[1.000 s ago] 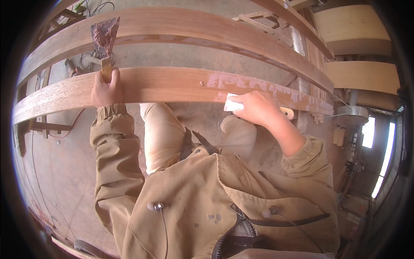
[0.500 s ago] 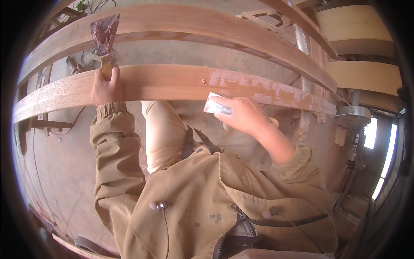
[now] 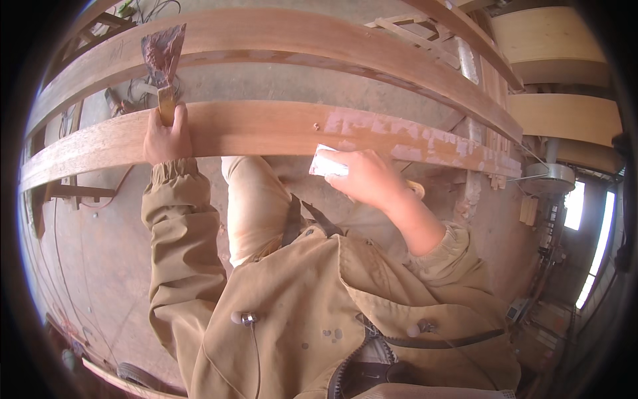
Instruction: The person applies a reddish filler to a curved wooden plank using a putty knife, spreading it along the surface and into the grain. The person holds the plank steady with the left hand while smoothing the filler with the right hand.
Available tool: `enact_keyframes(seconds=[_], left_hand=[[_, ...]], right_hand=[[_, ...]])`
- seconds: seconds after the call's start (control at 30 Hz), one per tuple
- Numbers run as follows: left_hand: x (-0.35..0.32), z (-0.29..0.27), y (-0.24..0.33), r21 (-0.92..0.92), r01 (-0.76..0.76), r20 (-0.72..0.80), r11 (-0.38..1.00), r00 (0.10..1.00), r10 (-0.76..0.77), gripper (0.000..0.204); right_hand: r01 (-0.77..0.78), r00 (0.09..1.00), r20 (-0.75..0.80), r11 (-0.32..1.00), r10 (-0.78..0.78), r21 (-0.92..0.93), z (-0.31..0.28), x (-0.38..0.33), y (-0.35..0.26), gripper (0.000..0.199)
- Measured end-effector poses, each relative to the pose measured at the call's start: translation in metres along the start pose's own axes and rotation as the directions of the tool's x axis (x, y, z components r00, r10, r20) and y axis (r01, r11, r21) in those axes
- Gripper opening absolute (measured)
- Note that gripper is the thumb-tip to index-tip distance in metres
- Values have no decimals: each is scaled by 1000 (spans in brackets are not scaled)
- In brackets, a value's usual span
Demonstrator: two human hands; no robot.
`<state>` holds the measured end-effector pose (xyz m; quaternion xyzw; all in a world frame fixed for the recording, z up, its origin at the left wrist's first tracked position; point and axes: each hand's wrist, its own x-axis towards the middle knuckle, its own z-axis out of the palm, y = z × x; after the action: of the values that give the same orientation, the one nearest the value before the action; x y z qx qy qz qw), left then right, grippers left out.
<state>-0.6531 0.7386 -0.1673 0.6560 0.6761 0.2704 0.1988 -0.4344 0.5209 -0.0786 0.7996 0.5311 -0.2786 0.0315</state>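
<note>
My left hand (image 3: 167,143) is closed round the wooden handle of a putty knife (image 3: 165,101), held upright against the near wooden board. Its wide blade carries a thick lump of reddish-brown putty (image 3: 162,56). My right hand (image 3: 373,178) grips a second putty knife (image 3: 327,163) with a shiny wide blade, at the board's near edge; part of a yellowish handle shows behind the wrist. Pale pinkish putty patches cover the right part of the near board (image 3: 259,130), and a small dab of putty (image 3: 316,126) sits left of them.
A second long board (image 3: 266,33) runs beyond the near one, with a gap between. Pale panels (image 3: 561,120) stand at the upper right, beside a round metal can-like object (image 3: 551,178). Cables and tools lie on the floor (image 3: 100,266) at left.
My right hand and its putty knife have shifted slightly left along the board's near edge. The left hand keeps its hold, almost unmoved.
</note>
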Motion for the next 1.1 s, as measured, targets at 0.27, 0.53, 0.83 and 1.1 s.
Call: enact_keyframes(seconds=[0.27, 0.53, 0.83, 1.1], left_hand=[[-1, 1, -6, -55, -29, -32, 998, 999, 27, 42], [0, 8, -14, -20, -60, -42, 998, 997, 60, 43], [-5, 4, -6, -50, -53, -76, 997, 996, 49, 37], [-5, 5, -6, -4, -77, -103, 997, 992, 76, 34]], right_hand=[[-138, 990, -12, 989, 139, 54, -34, 2, 20, 48], [-54, 986, -147, 991, 72, 122, -22, 51, 10, 46], [156, 981, -141, 974, -133, 166, 0, 95, -29, 44], [104, 995, -12, 989, -104, 108, -18, 95, -16, 42]])
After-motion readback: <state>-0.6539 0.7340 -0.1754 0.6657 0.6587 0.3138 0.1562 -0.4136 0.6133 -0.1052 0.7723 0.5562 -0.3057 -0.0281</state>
